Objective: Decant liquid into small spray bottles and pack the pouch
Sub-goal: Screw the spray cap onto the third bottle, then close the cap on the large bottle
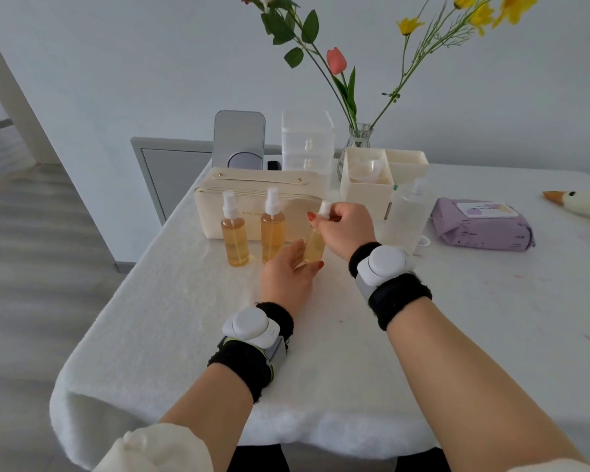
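Two small spray bottles (235, 233) (272, 229) of amber liquid stand upright with white pump tops in front of a cream pouch (258, 202). A third amber bottle (314, 247) stands to their right. My left hand (288, 270) holds its lower body, fingers curled around it. My right hand (344, 226) pinches its white spray cap (324, 210) at the top. A large clear bottle (406, 216), nearly empty, stands right of my right hand.
A cream organiser box (368, 195) with a clear funnel stands behind. A purple wipes pack (481, 226), a small white ring cap (423, 240), a mirror (239, 137), clear drawers (307, 144), a flower vase (358, 137) and a plush goose (579, 202) share the white-covered table (184, 335).
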